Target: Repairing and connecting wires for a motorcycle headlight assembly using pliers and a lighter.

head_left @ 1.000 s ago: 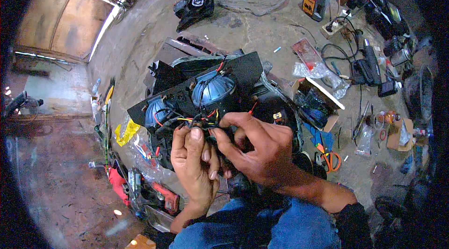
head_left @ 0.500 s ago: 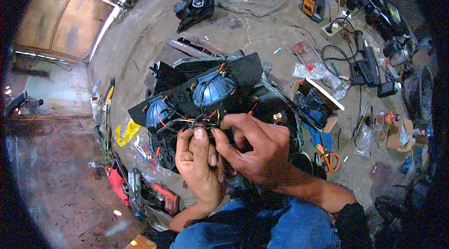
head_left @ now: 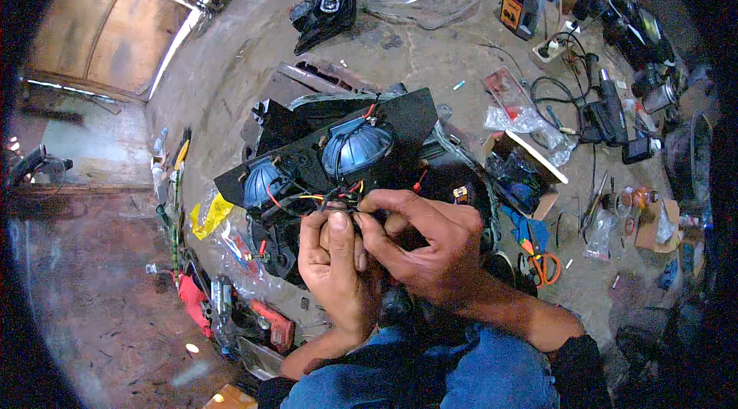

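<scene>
Both my hands meet at a bundle of thin wires [head_left: 330, 197], black with some red and yellow strands. My left hand [head_left: 338, 263] pinches the bundle between thumb and fingers. Close beside it, my right hand [head_left: 423, 244] grips a dark wire end with thumb and forefinger; the exact tip is hidden by the fingers. Just beyond them lies a black plate [head_left: 411, 121] carrying two blue, ribbed, dome-shaped lamp housings, the larger housing [head_left: 356, 149] and the smaller housing [head_left: 265, 182]. The plate rests over a black vehicle lamp shell [head_left: 453, 178].
Orange-handled scissors [head_left: 547, 267], a black heat gun [head_left: 607, 113] and a power strip [head_left: 550, 48] lie to the right. A grey oil bottle [head_left: 523, 5] stands at the back. Red tool [head_left: 273, 326] and yellow plastic [head_left: 211, 217] are on the left.
The lamp plate and both hands appear shifted slightly right in the picture, along with much of the background. My fingers keep their pinch on the wires.
</scene>
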A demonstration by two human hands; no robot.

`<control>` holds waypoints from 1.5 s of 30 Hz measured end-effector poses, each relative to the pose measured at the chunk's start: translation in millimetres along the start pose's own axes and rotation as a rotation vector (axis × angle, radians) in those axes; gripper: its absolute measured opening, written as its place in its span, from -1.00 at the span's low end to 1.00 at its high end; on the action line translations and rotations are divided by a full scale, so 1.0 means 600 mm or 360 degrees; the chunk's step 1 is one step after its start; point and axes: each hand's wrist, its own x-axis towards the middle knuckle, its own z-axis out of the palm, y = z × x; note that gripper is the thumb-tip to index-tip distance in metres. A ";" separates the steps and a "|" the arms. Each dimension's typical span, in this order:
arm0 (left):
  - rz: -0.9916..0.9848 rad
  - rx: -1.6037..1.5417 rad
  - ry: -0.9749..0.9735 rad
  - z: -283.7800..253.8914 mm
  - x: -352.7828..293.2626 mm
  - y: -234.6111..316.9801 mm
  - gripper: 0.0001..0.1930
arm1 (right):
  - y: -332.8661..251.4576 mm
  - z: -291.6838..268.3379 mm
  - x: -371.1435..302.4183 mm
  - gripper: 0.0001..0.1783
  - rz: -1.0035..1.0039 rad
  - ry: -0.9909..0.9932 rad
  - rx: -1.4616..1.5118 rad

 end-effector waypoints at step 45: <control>-0.0142 -0.0134 0.0105 -0.005 0.014 0.014 -0.84 | -0.014 -0.007 0.008 -0.81 0.0313 -0.0102 0.0239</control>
